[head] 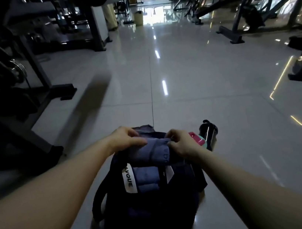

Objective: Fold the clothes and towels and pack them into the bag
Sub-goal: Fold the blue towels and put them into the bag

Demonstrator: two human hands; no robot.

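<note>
A dark navy bag [151, 207] stands open on the tiled floor in front of me, with a white lettered strap [129, 181] hanging over its mouth. A folded blue-purple cloth [151, 153] lies across the bag's far rim. My left hand [125, 138] grips its left end from above, and my right hand [181, 144] pinches its right end. Another folded blue cloth [147, 177] sits lower inside the bag's opening. A strip of more blue fabric [144, 129] shows just beyond the bag.
A dark bottle [209, 132] and a pink and teal object [198, 139] stand on the floor right of the bag. Gym machines [5, 76] line the left side, and more equipment [247, 3] the right. A yellow-green bin [138, 18] stands far down the shiny aisle.
</note>
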